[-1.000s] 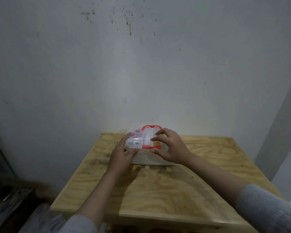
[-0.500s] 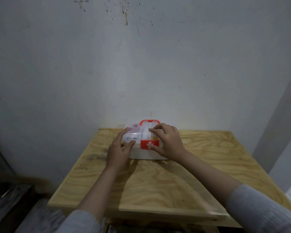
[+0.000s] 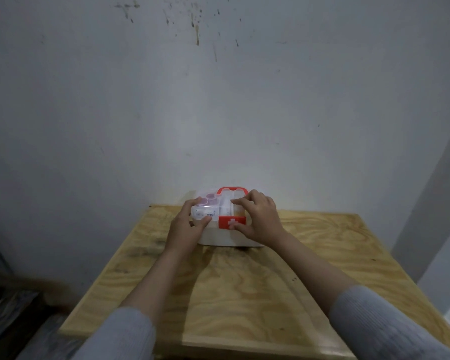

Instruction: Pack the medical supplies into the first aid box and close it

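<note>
The first aid box is white with a clear lid, a red handle on top and a red latch bearing a white cross on its front. It stands at the far middle of the wooden table. Its lid is down, and small bottles and packets show through the clear top. My left hand grips the box's left front corner. My right hand rests over the lid's right side, thumb on the red latch.
A stained grey wall rises right behind the table. The table's left edge drops to a dark floor area with dim objects. A grey wall corner stands at the right.
The red latch has swung down flat against the box's front, showing its white cross. My hands stay on the box, and my view has shifted slightly.
</note>
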Tool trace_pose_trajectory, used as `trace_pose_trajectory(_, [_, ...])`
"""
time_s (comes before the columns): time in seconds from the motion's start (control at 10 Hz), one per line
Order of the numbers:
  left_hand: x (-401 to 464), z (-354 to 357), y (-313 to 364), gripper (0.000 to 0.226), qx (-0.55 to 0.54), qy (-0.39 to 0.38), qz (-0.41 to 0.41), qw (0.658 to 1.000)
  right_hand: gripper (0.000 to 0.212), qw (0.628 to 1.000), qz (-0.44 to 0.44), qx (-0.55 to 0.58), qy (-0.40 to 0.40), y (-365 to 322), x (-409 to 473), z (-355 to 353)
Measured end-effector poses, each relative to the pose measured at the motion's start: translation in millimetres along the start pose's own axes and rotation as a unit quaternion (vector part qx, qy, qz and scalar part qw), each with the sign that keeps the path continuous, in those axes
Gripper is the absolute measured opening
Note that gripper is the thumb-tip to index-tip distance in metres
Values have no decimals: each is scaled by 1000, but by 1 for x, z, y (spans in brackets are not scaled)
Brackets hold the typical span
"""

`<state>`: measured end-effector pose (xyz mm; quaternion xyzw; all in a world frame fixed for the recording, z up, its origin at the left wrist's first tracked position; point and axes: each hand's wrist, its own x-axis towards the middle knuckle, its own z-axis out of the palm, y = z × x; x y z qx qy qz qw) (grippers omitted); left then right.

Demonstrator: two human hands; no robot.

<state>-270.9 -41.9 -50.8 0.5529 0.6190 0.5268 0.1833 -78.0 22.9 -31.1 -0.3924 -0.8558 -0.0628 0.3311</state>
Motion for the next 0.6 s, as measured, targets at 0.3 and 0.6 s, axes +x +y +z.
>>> trace_pose_trajectory(0.3, [57, 25, 18, 40, 160, -24, -60, 985, 60, 998, 40, -16, -51, 15, 41, 14])
trace_pose_trajectory(0.6, [52, 24, 49, 61, 311, -81, -137, 937, 61, 984, 86, -114, -103, -26, 34, -4])
